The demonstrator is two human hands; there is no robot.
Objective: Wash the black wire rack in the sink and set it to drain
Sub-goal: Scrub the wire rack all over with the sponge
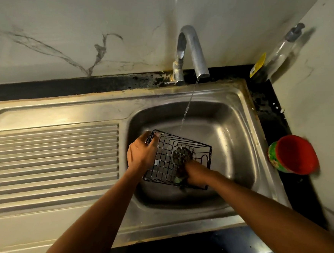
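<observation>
The left hand [142,153] curls its fingers round the far left corner of the rack [185,143], thumb side toward the camera. The right hand [197,172] grips a dark scrubber [182,155] and presses it against the rack's mesh near the right end; its fingertips are hidden behind the scrubber. The rack is held tilted over the sink [234,141], inside the basin, its near edge lower. A thin stream of water [188,105] falls from the tap [190,45] into the basin just beyond the rack. The ribbed drainboard [55,154] lies to the left. On the dark counter [269,109] to the right a red cup [296,154] lies tipped, and a clear bottle [279,51] leans in the far corner.
</observation>
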